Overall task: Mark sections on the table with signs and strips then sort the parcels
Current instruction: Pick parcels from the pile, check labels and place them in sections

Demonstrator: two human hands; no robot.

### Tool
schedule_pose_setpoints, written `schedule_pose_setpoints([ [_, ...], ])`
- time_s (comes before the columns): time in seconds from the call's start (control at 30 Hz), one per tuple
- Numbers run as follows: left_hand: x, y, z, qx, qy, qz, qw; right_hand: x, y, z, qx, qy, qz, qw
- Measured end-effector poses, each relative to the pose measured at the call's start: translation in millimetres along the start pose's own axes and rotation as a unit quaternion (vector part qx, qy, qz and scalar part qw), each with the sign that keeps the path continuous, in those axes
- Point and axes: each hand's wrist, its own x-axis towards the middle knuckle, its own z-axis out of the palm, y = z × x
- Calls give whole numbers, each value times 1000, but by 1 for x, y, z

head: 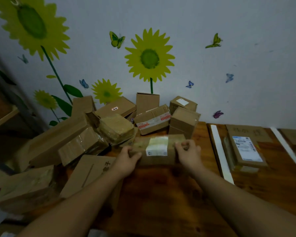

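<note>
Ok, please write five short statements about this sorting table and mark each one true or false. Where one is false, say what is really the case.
1. The left hand and the right hand hold the same parcel. True.
2. That parcel carries no label. False: a white label sits on its top face.
3. A flat parcel lies between the first white strip and the second white strip. True.
4. The pile of boxes lies to the right of the strips. False: the pile of boxes is at the left and back, by the wall.
5. A cardboard sign lies at the far end of that section. True.
</note>
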Motion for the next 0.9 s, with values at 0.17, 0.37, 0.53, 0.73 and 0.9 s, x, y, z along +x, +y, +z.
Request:
schedule_pose_setpoints([
  [0.17, -50, 23, -8, -300, 49, 58, 951, -62, -20, -13, 80, 113, -96, 986],
  [0.37, -90, 30, -28, -396, -47, 68, 915, -123, -29, -46, 211, 92, -163, 959],
  [0.53, -117, 45, -26, -416, -61, 97, 902, -159, -21, -78, 198, 51, -179, 962],
  [0.73, -144, 79, -5, -379, -51, 198, 903, -169, -5, -125, 254, 2, -118, 960],
  [0.9, -160, 117, 50, -409, -71, 160, 896, -169, 35, -187, 253, -16, -40, 966],
])
